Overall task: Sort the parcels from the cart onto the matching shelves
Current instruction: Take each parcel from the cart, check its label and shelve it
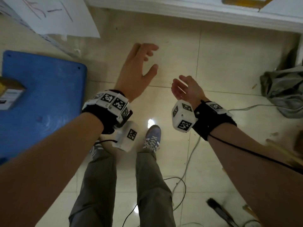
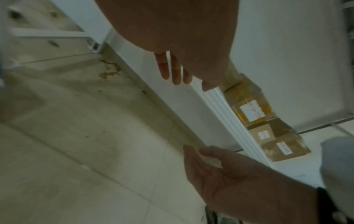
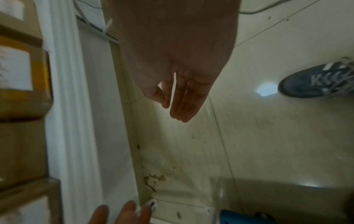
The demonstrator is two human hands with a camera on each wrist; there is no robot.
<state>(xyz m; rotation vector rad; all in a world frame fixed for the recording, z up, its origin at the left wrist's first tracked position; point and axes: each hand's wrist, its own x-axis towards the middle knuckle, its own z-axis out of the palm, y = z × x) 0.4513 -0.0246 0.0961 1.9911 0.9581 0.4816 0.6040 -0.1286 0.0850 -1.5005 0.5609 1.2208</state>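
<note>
- A cardboard parcel (image 1: 9, 94) with a white label lies on the blue cart (image 1: 44, 89), at the cart's left side, partly cut off by the edge of the head view.
- More labelled parcels (image 2: 254, 112) stand in a row on the white shelf (image 2: 226, 109), well apart from the cart; in the left wrist view three of them touch side by side just behind the shelf's ribbed front lip.
- The left hand (image 1: 136, 71) hangs in the air just right of the cart, over the floor, fingers (image 2: 176, 71) spread and only gently bent, thumb out to the side; it holds nothing.
- The right hand (image 1: 186, 89) hangs farther right of the cart, near the left hand but not touching it, palm turned up and fingers (image 3: 182, 104) loosely curled; it holds nothing.
- Both wrists carry black bands with white marker blocks (image 1: 182, 117).
- A white sheet of paper (image 1: 54, 15) with red handwritten strokes lies beyond the cart's far corner.
- The floor (image 1: 213, 63) right of the cart is pale glossy tile; the person's blue sneaker (image 1: 152, 136) and grey trousers (image 1: 98, 185) show on it, below the hands.
- Thin cables (image 1: 185, 174) trail over the tiles, and a crumpled grey bag (image 1: 285, 92) lies far right of the cart.
</note>
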